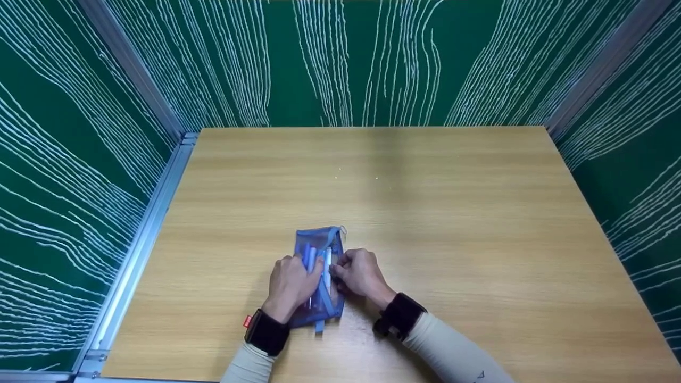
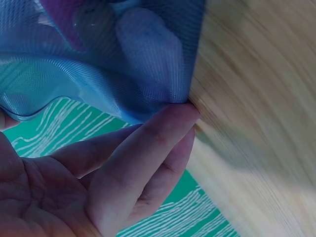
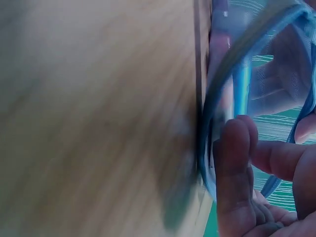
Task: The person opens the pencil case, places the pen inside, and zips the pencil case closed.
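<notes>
A blue mesh zip pencil pouch (image 1: 333,307) lies on the table with its long zipped side gaping. Several pens and markers show inside it, among them blue ones (image 1: 308,255). My left hand (image 1: 292,282) grips the pouch's left side, thumb on the opening's edge and fingers (image 2: 143,158) against the outer mesh. At the opening's right side, my right hand (image 1: 362,272) pinches a white and light-blue pen (image 3: 242,89) between thumb and fingertips. Its lower end is hidden by the fingers. Through the mesh in the left wrist view, a pale rounded item (image 2: 150,54) is visible, its kind unclear.
The wooden table (image 1: 452,223) spreads out around the pouch. Tiny white specks (image 1: 376,178) dot its far half. Green walls with white wavy lines (image 1: 324,64) stand behind and at both sides, and a metal rail (image 1: 143,229) runs along the left edge.
</notes>
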Available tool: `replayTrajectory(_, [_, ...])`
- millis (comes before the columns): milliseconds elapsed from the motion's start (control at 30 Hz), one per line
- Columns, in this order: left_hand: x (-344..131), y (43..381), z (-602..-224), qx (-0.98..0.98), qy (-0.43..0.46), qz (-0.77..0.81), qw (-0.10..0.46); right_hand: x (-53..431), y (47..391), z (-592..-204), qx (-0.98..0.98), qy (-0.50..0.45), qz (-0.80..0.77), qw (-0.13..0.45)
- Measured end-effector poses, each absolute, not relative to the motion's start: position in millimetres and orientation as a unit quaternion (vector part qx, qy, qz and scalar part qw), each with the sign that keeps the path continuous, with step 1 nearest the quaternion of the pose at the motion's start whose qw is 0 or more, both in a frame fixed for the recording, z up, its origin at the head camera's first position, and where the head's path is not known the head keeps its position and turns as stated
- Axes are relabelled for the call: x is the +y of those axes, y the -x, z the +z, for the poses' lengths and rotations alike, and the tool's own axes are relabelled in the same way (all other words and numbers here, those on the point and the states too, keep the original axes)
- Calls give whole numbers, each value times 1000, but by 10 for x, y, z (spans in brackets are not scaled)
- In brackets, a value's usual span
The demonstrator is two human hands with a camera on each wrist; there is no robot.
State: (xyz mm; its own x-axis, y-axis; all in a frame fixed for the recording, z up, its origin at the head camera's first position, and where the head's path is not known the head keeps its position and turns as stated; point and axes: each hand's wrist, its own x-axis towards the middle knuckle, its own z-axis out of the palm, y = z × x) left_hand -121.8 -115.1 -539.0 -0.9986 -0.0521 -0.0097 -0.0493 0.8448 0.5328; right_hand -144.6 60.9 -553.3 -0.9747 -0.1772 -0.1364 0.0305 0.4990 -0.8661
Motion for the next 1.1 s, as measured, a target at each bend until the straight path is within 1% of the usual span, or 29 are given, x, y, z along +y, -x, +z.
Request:
replayTrajectory(200, [-1152,1216,-5409,-962,-34,-271,-2,639,1438,-5543,853,40,-508,108])
replayTrajectory(400, [-1145,1220,-5401,-963,-26,-269,7,687,1448,-5530,870,53,-483,82])
replayTrajectory(567, [-1139,1222,-5394,-963,-22,-270,11,724,1447,-5511,875,52,-475,77])
replayTrajectory(733, [-1133,1226,-5384,-962,-23,-270,7,743,1442,-5480,880,47,-466,71])
replayTrajectory(1000, [-1112,1233,-5372,-964,-30,-264,-10,823,1454,-5469,896,50,-440,42])
replayTrajectory(1100, [-1100,1236,-5369,-967,-30,-254,-14,863,1463,-5470,894,49,-443,40])
